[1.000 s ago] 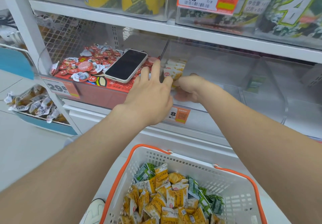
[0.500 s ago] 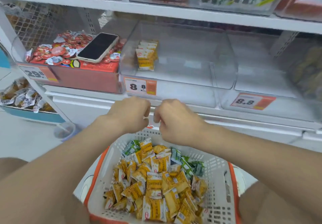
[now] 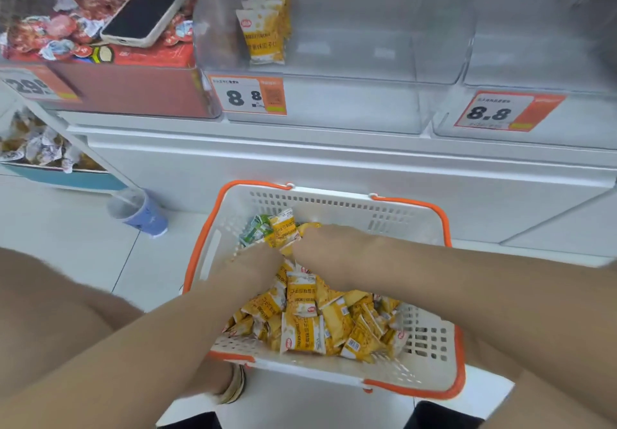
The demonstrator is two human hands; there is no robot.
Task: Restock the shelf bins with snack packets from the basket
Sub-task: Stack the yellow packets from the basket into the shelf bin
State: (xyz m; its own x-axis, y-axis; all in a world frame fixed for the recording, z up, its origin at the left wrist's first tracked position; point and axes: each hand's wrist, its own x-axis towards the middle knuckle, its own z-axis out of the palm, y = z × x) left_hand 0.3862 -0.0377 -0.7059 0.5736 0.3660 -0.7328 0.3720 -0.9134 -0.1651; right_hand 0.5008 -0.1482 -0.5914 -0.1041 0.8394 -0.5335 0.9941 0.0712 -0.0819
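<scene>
- Snack packets (image 3: 302, 298): yellow sachets heaped loose in the basket, most of them in its near half; a green packet (image 3: 257, 229) lies against the far wall beside more yellow ones.
- Basket (image 3: 334, 203): white slotted plastic with an orange rim, standing on the floor just in front of the shelf unit.
- Left hand (image 3: 257, 266): down in the basket among the packets, fingers buried and blurred; whether its grip is closed on a packet cannot be told.
- Right hand (image 3: 329, 248): just beside the left, reaching into the far end of the heap; grip likewise cannot be told.
- Middle shelf bin (image 3: 367, 27): clear plastic, holding a short upright row of yellow packets (image 3: 263, 32) at its left side; price tag (image 3: 248, 96) on its front.
- Right shelf bin (image 3: 534, 44): clear plastic, with a second price tag (image 3: 500, 113) reading 8.8.
- Left bin: red-wrapped sweets (image 3: 63, 27), with a phone (image 3: 148, 11) lying screen-up on top of them.
- Cup (image 3: 138, 213): blue, tilted, on the floor to the left of the basket.
- Lower tray (image 3: 66, 178): blue, at far left, holding wrapped items.
</scene>
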